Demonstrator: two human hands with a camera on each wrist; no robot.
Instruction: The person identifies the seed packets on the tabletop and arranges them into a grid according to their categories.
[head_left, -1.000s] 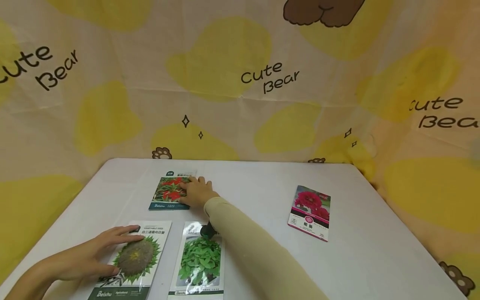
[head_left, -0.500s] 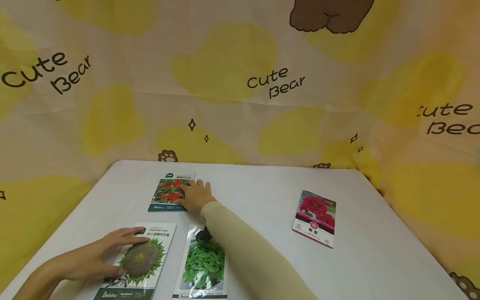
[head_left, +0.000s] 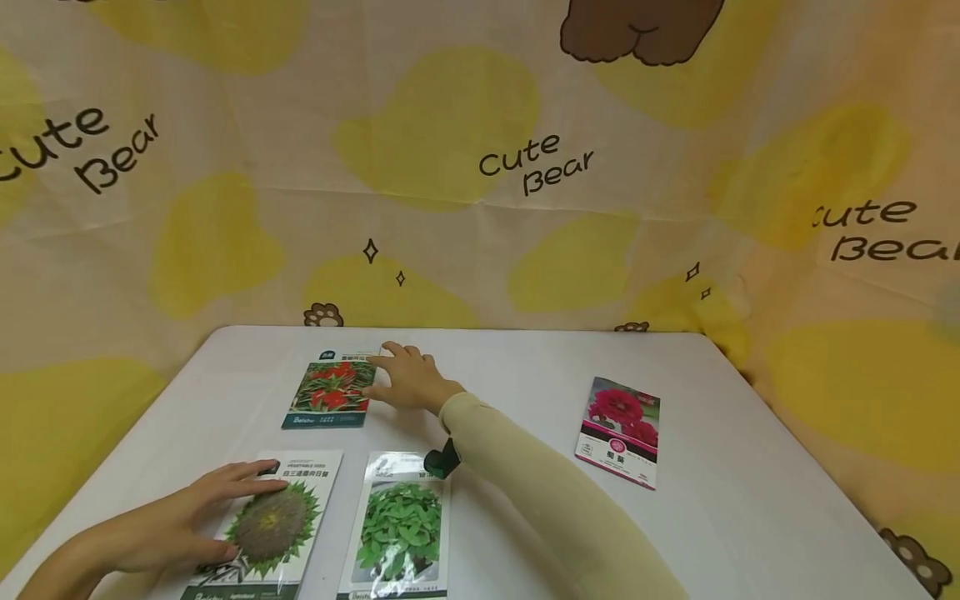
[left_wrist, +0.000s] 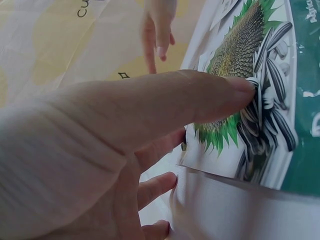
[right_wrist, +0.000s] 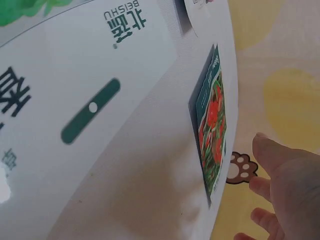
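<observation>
My left hand (head_left: pixel 168 518) rests on a sunflower seed packet (head_left: pixel 276 523) at the front left, fingers spread. In the left wrist view its thumb (left_wrist: pixel 215 96) lies across the printed striped seeds. Further back on the table, my right hand (head_left: pixel 412 382) is at the right edge of a seed packet with red flowers (head_left: pixel 330 390), its fingers loosely extended. The right wrist view shows that hand (right_wrist: pixel 295 190) apart from the red-flower packet (right_wrist: pixel 212 135), holding nothing. A green-leaf seed packet (head_left: pixel 401 529) lies below the right forearm, to the right of the sunflower packet.
A seed packet with pink flowers (head_left: pixel 621 429) lies slightly tilted on the right side of the white table (head_left: pixel 750 500). Behind the table hangs a yellow-patterned cloth (head_left: pixel 435 125) printed with bear lettering. A dark wrist camera (head_left: pixel 442 460) sits under the right sleeve.
The right hand has come off the red-flower packet and shifted right. That packet now sits slightly further left, more of it uncovered. The left hand stays on the sunflower packet.
</observation>
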